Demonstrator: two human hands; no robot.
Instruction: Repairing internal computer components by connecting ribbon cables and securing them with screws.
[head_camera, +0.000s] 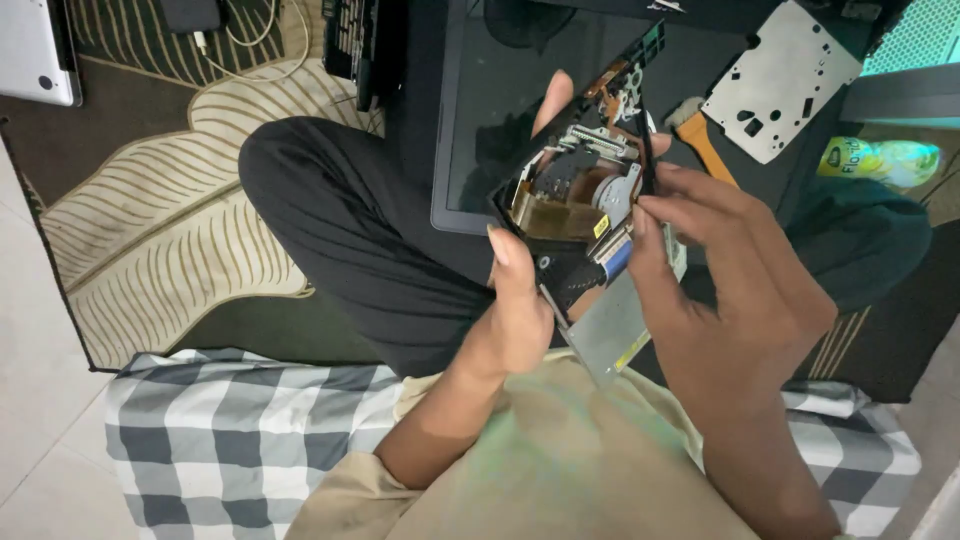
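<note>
Both hands hold an opened optical drive (580, 210) up above the lap, in front of a dark laptop (500, 110). The left hand (515, 310) grips the drive's lower edge, fingers closed round it. The right hand (730, 270) pinches its right edge between thumb and fingertips. A perforated metal plate (780, 80) lies right of the laptop.

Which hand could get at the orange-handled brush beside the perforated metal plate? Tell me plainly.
Probably the right hand: the brush lies just beyond its fingertips with nothing between. But both hands are holding the opened drive.
</note>
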